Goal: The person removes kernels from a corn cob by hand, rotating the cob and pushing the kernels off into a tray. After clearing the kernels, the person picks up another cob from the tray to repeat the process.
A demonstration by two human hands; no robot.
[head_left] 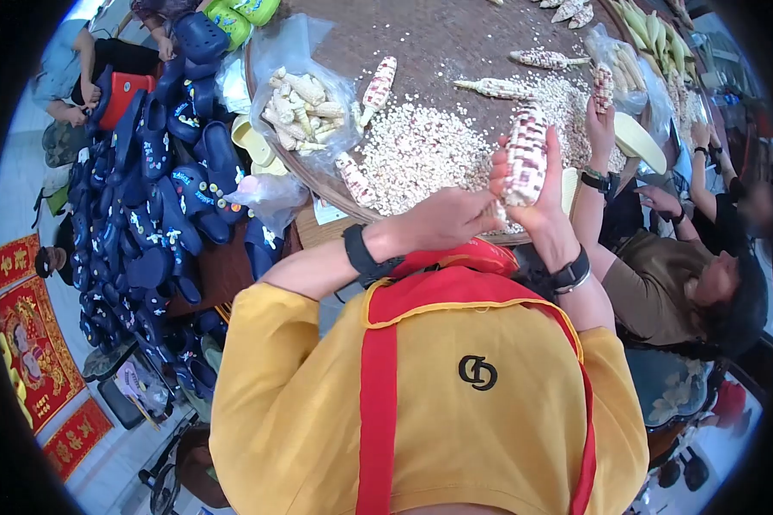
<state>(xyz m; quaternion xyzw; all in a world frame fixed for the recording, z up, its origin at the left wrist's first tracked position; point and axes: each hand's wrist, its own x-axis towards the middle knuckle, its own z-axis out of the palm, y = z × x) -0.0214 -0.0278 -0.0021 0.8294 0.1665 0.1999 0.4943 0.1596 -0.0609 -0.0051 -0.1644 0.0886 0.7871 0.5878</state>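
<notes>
- 1 white-and-purple speckled corn cob (526, 153): held upright over the near rim of the round brown woven tray (455, 34), beside the pile of loose pale kernels (421, 150).
- Right hand (548, 210): fingers wrapped around the cob's back.
- Left hand (445, 219): fingers curled narrow, pinching the cob's lower end.
- Handling, judged: light, stiff, knobbly; kernels shed readily, so grip at mid-length.

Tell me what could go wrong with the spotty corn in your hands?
Kernels could miss the tray, because the corn cob is held right at its near edge, above the lap. The cob might also slip, since only the right hand wraps it, with the left hand at its lower end. Another person's hand is close and could bump it.
</notes>
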